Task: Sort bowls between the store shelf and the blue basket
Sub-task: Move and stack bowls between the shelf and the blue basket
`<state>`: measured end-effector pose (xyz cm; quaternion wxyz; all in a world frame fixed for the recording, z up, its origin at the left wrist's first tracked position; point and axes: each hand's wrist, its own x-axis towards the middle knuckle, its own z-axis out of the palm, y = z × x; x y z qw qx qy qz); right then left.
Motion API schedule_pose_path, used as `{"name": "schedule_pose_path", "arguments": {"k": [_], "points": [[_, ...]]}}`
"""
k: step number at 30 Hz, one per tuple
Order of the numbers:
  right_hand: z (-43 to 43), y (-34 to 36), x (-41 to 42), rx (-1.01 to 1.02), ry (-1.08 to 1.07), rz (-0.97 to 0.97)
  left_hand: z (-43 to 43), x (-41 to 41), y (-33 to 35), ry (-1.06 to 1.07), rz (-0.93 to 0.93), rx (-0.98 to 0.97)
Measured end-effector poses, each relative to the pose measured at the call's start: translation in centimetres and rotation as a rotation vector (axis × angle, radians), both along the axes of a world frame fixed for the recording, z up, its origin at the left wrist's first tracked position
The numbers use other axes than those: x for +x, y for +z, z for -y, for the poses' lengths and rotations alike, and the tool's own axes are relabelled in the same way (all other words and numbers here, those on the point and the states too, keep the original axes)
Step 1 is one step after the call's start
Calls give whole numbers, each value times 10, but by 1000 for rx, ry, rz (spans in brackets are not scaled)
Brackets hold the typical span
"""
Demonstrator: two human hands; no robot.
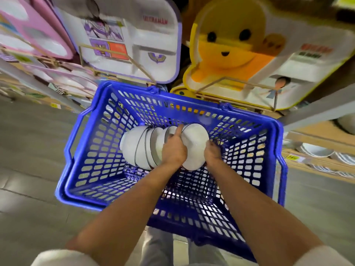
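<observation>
Inside the blue basket (192,97): white bowls (138,148) with dark rims, nested in a row lying on its side (bit blurry).
End bowl (194,144): our right hand (212,153) grips its edge.
Left hand (173,150): we hold the row, fingers curled, index finger between two bowls.
Shelf (311,134): more stacked bowls (315,150), to our right.
Behind basket: kids' divided plates (134,45).

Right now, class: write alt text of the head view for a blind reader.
The left hand and right hand hold a white dark-rimmed bowl at the end of a sideways row of nested white bowls inside a blue plastic lattice basket. Children's divided trays stand behind.
</observation>
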<state>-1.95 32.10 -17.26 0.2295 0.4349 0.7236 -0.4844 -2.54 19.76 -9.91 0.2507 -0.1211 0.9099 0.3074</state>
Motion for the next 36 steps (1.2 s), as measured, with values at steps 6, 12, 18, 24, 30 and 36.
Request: {"name": "schedule_pose_path", "arguments": {"k": [6,12,18,24,30,36], "points": [[-13,66,6,-201,-254,-96,14,-2,61,43,12,197],[-22,151,17,-461,-235,-266,27,-1,134,113,-20,429],[-20,238,26,-643,-203,-529,38,8,208,216,-9,692],[-8,304,30,-700,-237,-759,46,13,263,215,-22,836],[9,357,39,-727,-359,-859,47,14,303,174,-270,827],[24,400,62,-752,-438,-942,40,30,333,384,-360,1300]]}}
